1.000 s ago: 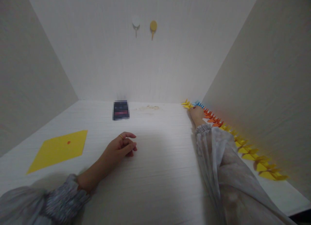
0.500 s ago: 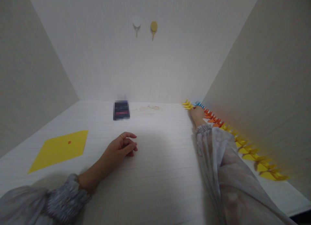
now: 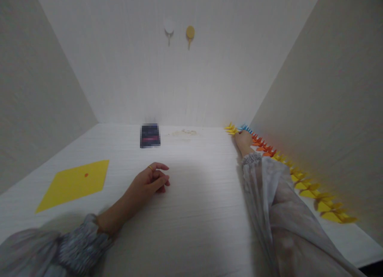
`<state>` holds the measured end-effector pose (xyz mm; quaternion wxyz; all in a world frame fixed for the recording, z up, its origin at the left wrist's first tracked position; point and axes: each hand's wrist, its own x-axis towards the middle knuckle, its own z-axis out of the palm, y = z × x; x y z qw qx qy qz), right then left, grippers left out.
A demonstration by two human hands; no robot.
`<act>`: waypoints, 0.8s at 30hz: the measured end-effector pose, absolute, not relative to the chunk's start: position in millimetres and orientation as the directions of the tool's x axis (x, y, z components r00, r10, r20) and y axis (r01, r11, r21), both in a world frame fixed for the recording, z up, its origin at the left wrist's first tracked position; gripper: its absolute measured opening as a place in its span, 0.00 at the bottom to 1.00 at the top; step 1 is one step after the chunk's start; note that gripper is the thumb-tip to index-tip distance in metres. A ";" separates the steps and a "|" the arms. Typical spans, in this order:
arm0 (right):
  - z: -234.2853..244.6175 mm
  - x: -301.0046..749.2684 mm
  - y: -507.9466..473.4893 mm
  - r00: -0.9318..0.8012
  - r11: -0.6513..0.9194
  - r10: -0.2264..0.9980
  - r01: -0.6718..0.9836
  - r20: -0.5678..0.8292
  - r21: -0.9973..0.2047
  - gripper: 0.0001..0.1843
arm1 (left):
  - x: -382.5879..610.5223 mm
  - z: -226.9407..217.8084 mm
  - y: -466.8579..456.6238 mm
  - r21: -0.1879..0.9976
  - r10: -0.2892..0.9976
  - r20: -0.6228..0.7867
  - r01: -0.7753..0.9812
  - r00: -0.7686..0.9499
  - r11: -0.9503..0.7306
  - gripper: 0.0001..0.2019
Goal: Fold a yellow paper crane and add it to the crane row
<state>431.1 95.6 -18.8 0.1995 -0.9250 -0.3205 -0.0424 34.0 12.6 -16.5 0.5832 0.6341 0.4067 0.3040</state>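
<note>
My left hand (image 3: 154, 179) rests over the middle of the white table, its fingers loosely bent and apart, with nothing in them. At the back right corner my right hand (image 3: 243, 140) reaches out with its fingertips closed at the nearest of several small yellow paper cranes (image 3: 231, 129). The fingertips are partly hidden, so the exact grip is hard to see. Just beyond that hand stand blue paper cranes (image 3: 244, 128). Orange paper cranes (image 3: 263, 146) and more yellow paper cranes (image 3: 314, 191) run in a line beside my right forearm, partly covered by the sleeve.
A yellow paper sheet (image 3: 74, 185) with a small reddish spot lies on the left of the table (image 3: 191, 229). A dark, pixelated flat item (image 3: 150, 135) sits near the back wall. Two hooks, one white (image 3: 169, 28) and one gold (image 3: 190, 32), are on that wall. Walls enclose both sides.
</note>
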 end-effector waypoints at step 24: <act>-25.8 439.4 100.2 0.793 -0.716 0.576 0.606 0.197 -0.347 0.15 | 34.8 -18.2 13.2 0.990 0.867 -0.073 0.143 0.493 0.002 0.16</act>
